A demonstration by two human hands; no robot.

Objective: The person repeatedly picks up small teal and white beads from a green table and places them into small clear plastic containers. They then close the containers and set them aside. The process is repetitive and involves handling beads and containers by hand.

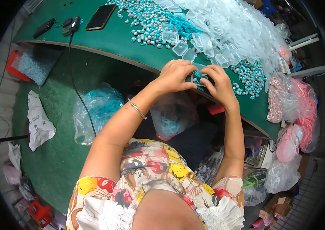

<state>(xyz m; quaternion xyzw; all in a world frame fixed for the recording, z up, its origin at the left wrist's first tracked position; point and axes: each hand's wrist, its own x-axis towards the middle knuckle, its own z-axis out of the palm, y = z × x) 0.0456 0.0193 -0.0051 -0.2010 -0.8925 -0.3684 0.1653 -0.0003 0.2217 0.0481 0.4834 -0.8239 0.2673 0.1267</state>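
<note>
Over the table's near edge, a small clear plastic box [194,79] sits between my two hands. A bunched teal cord [198,75] lies in it, with small pale and teal pieces that look like corded earplugs. My left hand [175,76] grips the box from the left, thumb low and fingers along the far side. My right hand [221,83] closes on its right side, with thumb and fingertips at the box and cord. Whether those right fingertips also pinch the cord cannot be made out.
Beyond my hands, a large heap of clear plastic boxes [231,28] covers the green table [105,40]. Teal-and-grey earplug pieces lie in one pile [151,28] at left and another [249,76] at right. A phone [101,17] lies far left. A bag of filled boxes [172,119] hangs below.
</note>
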